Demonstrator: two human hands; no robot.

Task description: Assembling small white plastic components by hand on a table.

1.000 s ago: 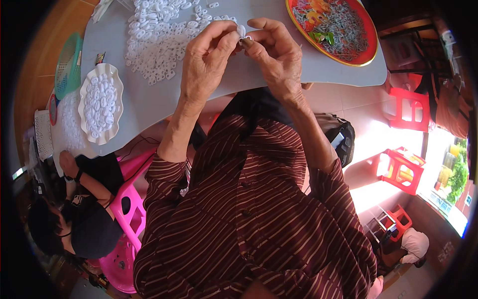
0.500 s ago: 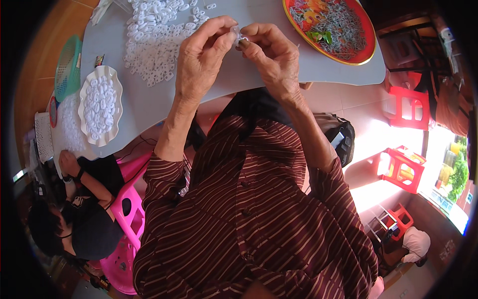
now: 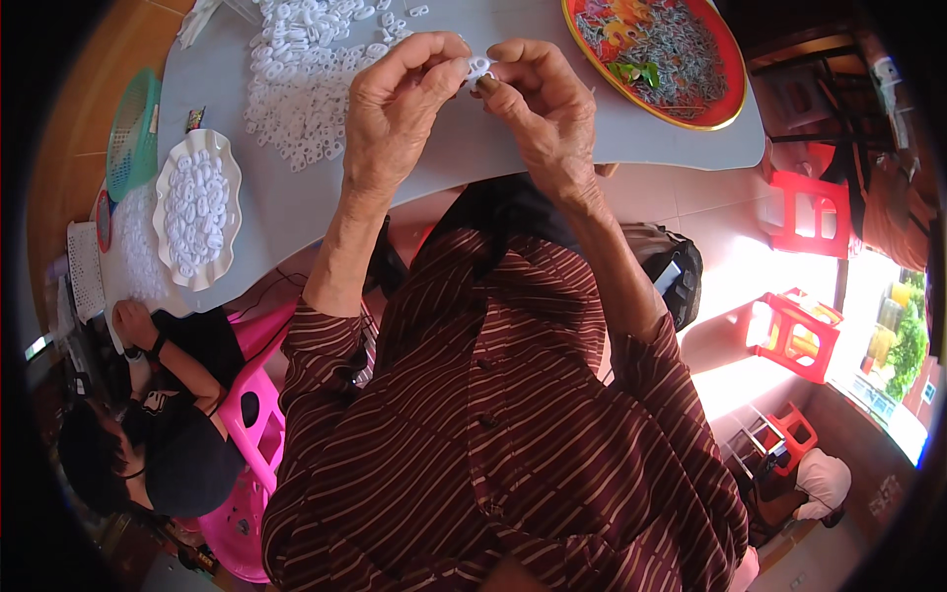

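Observation:
Above the table's near edge, my left hand (image 3: 395, 118) and my right hand (image 3: 550, 123) meet at the fingertips. Between them is a small white plastic clip (image 3: 478, 67) with a rounded loop. Thumb and forefinger of the left hand pinch its left side; the right fingers are closed on its other side. The fingertips partly hide it, so whether a nail is in it cannot be seen. Left of my hands lies a heap of white plastic clips (image 3: 286, 44), with smaller, clearer pieces (image 3: 301, 113) nearer me. A red round tray (image 3: 732, 94) with grey metal nails (image 3: 681, 59) sits to the right.
On the grey table (image 3: 286, 202) stands a scalloped white dish (image 3: 235, 202) of white clips, beside a green basket (image 3: 128, 138). Another person (image 3: 173, 424) sits at the lower left by a pink chair (image 3: 258, 414). Red stools (image 3: 811, 212) stand on the floor at right.
The clip's white loop now shows between my fingertips, where a clearer piece was seen before. My left fingertips have shifted slightly; the arms stay nearly in place.

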